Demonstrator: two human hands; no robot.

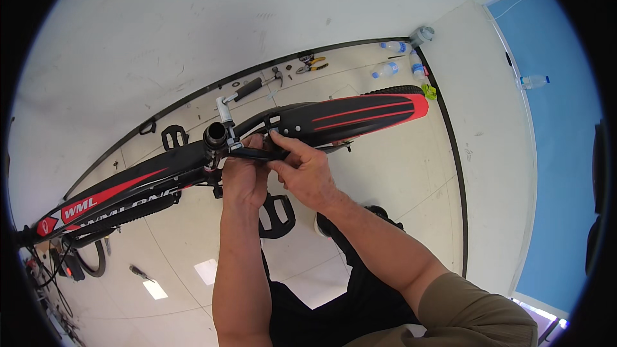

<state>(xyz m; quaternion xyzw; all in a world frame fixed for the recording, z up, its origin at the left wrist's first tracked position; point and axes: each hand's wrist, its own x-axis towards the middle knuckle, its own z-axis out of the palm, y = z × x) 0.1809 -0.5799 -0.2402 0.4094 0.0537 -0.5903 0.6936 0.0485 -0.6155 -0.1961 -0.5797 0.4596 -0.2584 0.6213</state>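
Note:
A black and red bicycle frame (122, 186) runs across the view, with an open seat tube (217, 133) where no saddle is fitted. A black mudguard (360, 119) with red stripes extends right over the rear tyre (392, 89). My right hand (305, 170) pinches the mudguard's front bracket, index finger on top and thumb below. My left hand (244, 177) reaches up beneath the frame tube just behind the seat tube. Its fingers are curled and partly hidden by the tube, so what they grip cannot be made out.
A hammer (260, 85), pliers (312, 65) and small parts lie along the wall. Plastic bottles (385, 69) stand or lie in the far right corner. A pedal (277, 216) juts out near my wrists. A screwdriver-like tool (140, 273) lies on the tiled floor at left.

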